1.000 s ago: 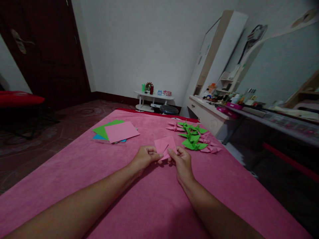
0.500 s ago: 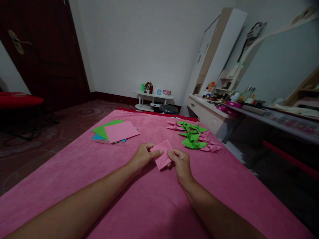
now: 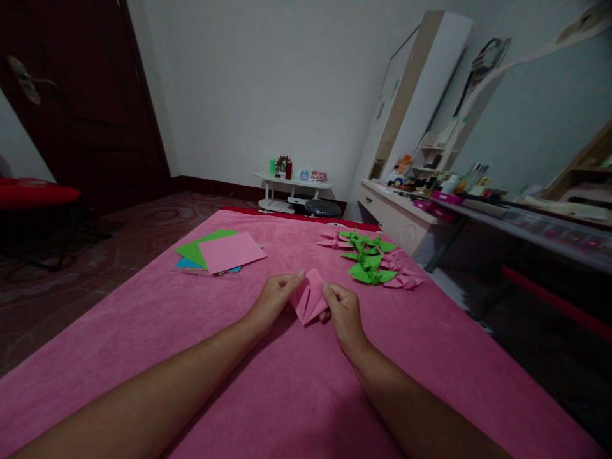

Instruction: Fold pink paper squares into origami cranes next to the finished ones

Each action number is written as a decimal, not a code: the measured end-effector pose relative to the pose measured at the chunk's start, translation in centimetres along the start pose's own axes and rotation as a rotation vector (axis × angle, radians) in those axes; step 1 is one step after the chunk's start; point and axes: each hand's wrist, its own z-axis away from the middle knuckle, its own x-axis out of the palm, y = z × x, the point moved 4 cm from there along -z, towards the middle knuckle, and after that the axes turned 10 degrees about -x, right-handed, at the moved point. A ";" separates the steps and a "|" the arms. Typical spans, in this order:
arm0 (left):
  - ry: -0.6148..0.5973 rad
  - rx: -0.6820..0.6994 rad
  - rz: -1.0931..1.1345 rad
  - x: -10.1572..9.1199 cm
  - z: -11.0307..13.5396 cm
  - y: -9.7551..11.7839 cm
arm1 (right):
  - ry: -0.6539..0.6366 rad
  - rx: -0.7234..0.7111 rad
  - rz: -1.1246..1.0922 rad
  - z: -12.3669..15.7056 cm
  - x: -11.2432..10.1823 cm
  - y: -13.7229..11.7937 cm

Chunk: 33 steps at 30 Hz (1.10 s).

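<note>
Folded pink paper [image 3: 315, 290]: roughly diamond-shaped, held at mid-cloth between the two hands, one point toward the wearer. Dark slit or crease runs down its middle; folds converge at the near point. Whether its underside touches the cloth, cannot tell.

Left hand [image 3: 277, 294]: closed in a pinch on the paper's left edge, thumb extended along the upper left side; fingers mostly hidden behind. Right hand [image 3: 345, 311]: likewise pinched, thumb on the right edge, fingertips showing below the paper. Neither hand spread open.

Pink cloth [image 3: 268, 395] spreads under everything, both forearms reaching over it.

Beyond the right hand, a cluster of folded birds: green birds [image 3: 371, 273] bunched together, pink birds [image 3: 335, 240] at their far left, more pink at their right. Exact count unclear; they overlap.

Beyond the left hand, loose sheets fanned in a pile: pink sheet [image 3: 232, 253] on top, green sheet [image 3: 191, 252] under it, blue sheet [image 3: 186, 263] peeking out lower.

Farther off: low white table [image 3: 291, 181] against the wall, dresser [image 3: 401, 207] at right, dark door [image 3: 90, 95] at left.
</note>
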 end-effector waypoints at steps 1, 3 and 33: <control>0.004 0.002 -0.038 0.0 -0.1 0.0 | 0.009 -0.026 0.019 -0.1 -0.1 -0.1; 0.023 0.005 -0.093 0.0 -0.3 -0.1 | 0.020 -0.087 0.065 -0.3 -0.1 -0.4; -0.148 -0.257 0.041 -0.6 -1.1 -0.9 | 0.207 -0.090 0.039 -0.9 -1.3 0.0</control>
